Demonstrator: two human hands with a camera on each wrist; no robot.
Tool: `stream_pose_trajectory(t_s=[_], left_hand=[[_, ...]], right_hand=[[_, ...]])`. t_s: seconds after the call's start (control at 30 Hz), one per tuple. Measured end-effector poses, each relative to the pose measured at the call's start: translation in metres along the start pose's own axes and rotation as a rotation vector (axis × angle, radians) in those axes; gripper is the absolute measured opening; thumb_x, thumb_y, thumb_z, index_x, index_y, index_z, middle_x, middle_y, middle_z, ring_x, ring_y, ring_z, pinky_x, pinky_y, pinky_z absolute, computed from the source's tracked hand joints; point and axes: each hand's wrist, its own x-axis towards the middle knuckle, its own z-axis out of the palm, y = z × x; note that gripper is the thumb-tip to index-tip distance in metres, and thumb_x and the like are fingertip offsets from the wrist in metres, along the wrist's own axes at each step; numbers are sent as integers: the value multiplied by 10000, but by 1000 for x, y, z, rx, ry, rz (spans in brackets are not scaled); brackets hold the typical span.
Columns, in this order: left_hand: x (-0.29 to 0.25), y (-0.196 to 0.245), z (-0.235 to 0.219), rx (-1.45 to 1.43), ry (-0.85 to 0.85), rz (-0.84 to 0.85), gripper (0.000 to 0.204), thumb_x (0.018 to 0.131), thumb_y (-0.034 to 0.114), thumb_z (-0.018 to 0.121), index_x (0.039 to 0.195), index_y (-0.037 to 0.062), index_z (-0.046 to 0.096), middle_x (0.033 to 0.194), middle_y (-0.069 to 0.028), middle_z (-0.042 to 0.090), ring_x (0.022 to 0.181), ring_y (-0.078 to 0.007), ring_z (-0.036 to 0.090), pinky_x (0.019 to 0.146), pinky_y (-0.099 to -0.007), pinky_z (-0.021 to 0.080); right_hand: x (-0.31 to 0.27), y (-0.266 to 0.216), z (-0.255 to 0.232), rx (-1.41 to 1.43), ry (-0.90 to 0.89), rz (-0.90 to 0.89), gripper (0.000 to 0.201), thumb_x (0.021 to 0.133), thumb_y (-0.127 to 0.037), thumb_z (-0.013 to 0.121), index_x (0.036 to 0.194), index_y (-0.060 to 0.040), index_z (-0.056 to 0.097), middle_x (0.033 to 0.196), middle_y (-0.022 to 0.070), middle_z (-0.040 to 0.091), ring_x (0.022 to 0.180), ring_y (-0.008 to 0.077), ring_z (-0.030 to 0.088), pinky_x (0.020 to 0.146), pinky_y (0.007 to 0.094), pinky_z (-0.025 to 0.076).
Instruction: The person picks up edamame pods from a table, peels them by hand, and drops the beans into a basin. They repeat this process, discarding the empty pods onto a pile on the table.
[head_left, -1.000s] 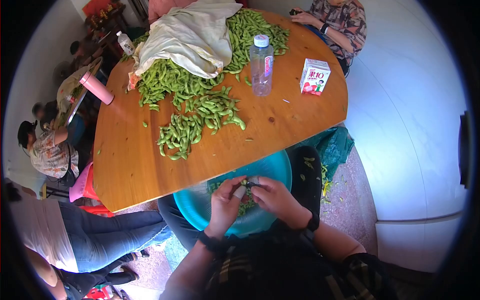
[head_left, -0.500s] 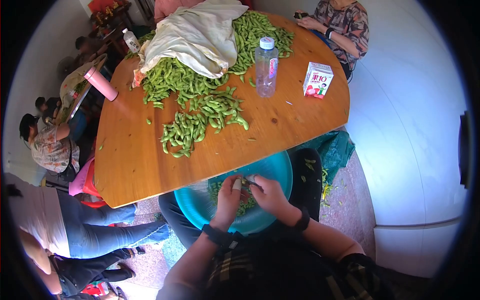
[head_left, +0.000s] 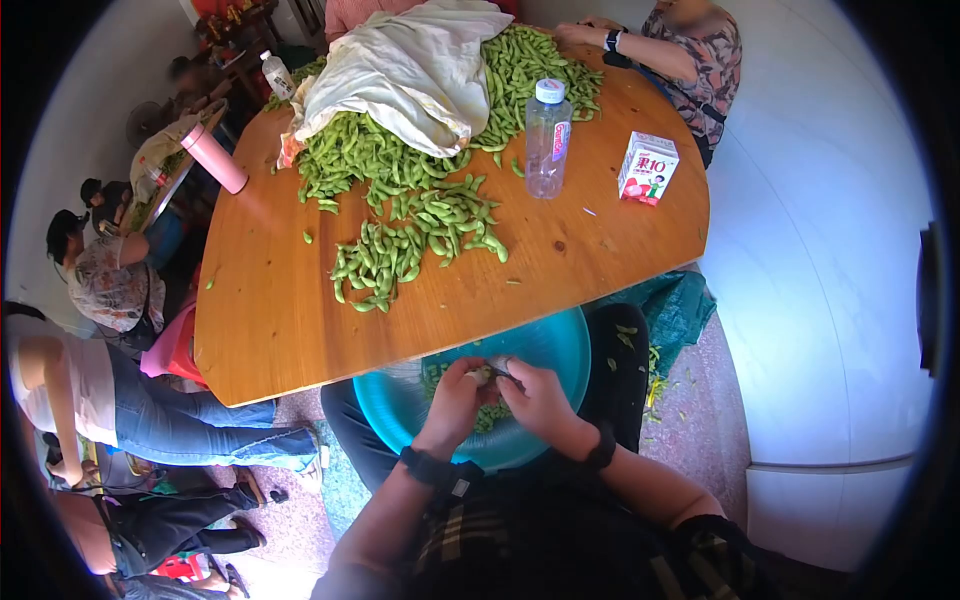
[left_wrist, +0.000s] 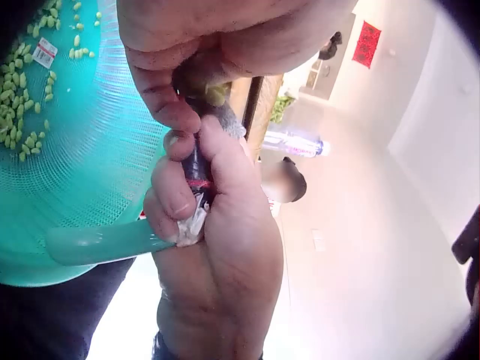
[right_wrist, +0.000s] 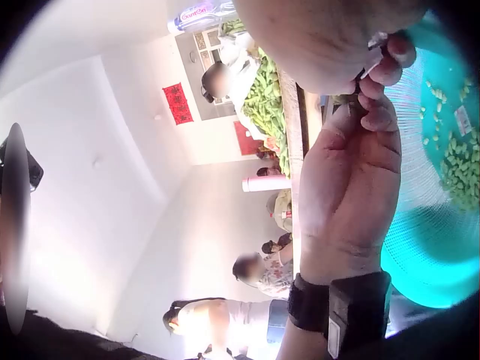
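Note:
Over a teal basin (head_left: pixel 572 352), my left hand (head_left: pixel 452 408) and right hand (head_left: pixel 545 402) meet at the fingertips. The left hand pinches a green bean pod (left_wrist: pixel 216 95), mostly hidden by its fingers; a pale cover (right_wrist: pixel 344 120) wraps its thumb. My right fingers curl around a slim dark tool (left_wrist: pixel 196 166) with a red band and white wrapping at its lower end. The tool's tip is hidden between the hands. Shelled green beans (left_wrist: pixel 11 112) lie in the basin beside a small white-and-red tag (left_wrist: pixel 44 53).
A wooden table (head_left: pixel 280 330) holds heaped green pods (head_left: pixel 350 165) under a white cloth (head_left: pixel 400 80), a clear bottle (head_left: pixel 546 145), a drink carton (head_left: pixel 648 168) and a pink flask (head_left: pixel 214 158). Other people sit or stand around. A green bag (head_left: pixel 680 305) lies right of my leg.
My hands stay together over the basin, their fingers shifting slightly around the pod and tool. The person at the far right now reaches toward the pile. The head view has turned slightly.

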Motion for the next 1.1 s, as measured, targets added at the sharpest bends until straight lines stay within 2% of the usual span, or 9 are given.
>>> stream_pose_trajectory(t_s=[0.1,0.27,0.43,0.5,0.63,0.77,0.87,0.93,1.1], left_hand=[[-5,-5,-7,-46,-52,57,255,1011,128,410,1197,-27,490,935,-107,597,780,-164,583,710,-294,493],[-11,-6,-3,-72,-56,46,272,1024,145,405,1222,-14,502,950,-81,609,786,-139,581,707,-282,490],[-14,-3,-1,-101,-11,67,297,982,76,347,1207,8,528,977,-56,611,785,-135,584,694,-278,478],[-15,-1,0,-21,-19,65,341,956,54,310,1214,1,526,986,-59,615,785,-136,589,690,-279,477],[-6,-15,-15,-34,3,82,341,956,54,313,1218,1,526,993,-81,619,780,-145,595,687,-287,481],[-2,-15,-18,-205,11,36,331,941,38,346,1206,-24,533,1002,-102,621,791,-164,602,702,-298,485],[-7,-5,-10,-214,-29,23,338,932,28,363,1212,-51,537,1020,-119,623,801,-180,605,711,-307,486],[-7,-4,-8,-205,-63,33,345,929,23,369,1216,-65,538,1030,-127,624,809,-188,607,716,-313,488],[-10,-5,-13,-264,-51,0,353,915,18,380,1209,-80,551,990,-134,615,780,-193,588,695,-323,482]], right_hand=[[-2,1,-1,-40,-12,-10,181,902,-76,566,1051,16,610,811,235,637,763,417,629,634,422,502],[0,3,0,-131,8,-99,185,899,-86,563,1047,13,611,789,224,629,751,420,620,629,439,491],[-2,-8,-3,-25,-103,4,184,902,-79,566,1053,16,613,819,228,636,743,411,627,610,420,487],[-1,-3,-3,0,-87,-15,188,903,-80,568,1056,19,614,814,233,633,736,409,628,604,410,486],[-3,-5,-5,-43,-124,-29,192,907,-89,571,1054,28,612,783,247,620,720,406,630,594,385,483],[-3,-11,-3,-16,-129,11,181,907,-90,581,1034,37,605,803,256,617,727,407,628,596,374,482],[-3,1,-3,15,-103,33,167,910,-79,584,1024,41,605,807,240,631,714,353,654,611,359,490],[-2,5,-4,110,-124,71,147,941,-92,560,998,29,622,795,76,657,702,113,616,642,274,493],[-6,-3,-7,126,-174,70,157,950,-101,551,999,26,629,807,51,649,719,89,599,658,257,491]])
